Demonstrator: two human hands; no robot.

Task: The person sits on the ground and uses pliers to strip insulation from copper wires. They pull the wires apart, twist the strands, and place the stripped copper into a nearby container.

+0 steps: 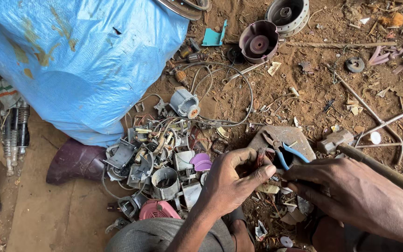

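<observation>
My left hand (232,182) is closed around a small coil of reddish copper wire (260,157), held over a flat metal plate (283,137) on the dirt. My right hand (339,186) meets it from the right, fingertips touching the same coil. Blue-handled pliers (288,153) lie on the plate just above my fingers; I cannot tell whether my right hand grips them. A hammer (339,140) with a wooden handle lies to the right, its handle running under my right forearm.
A heap of scrap motor parts, wires and metal housings (162,158) sits left of my hands. A big blue plastic sack (71,56) fills the upper left. A maroon motor cover (259,42), a metal drum (288,13) and thin rods (369,112) lie on the dirt.
</observation>
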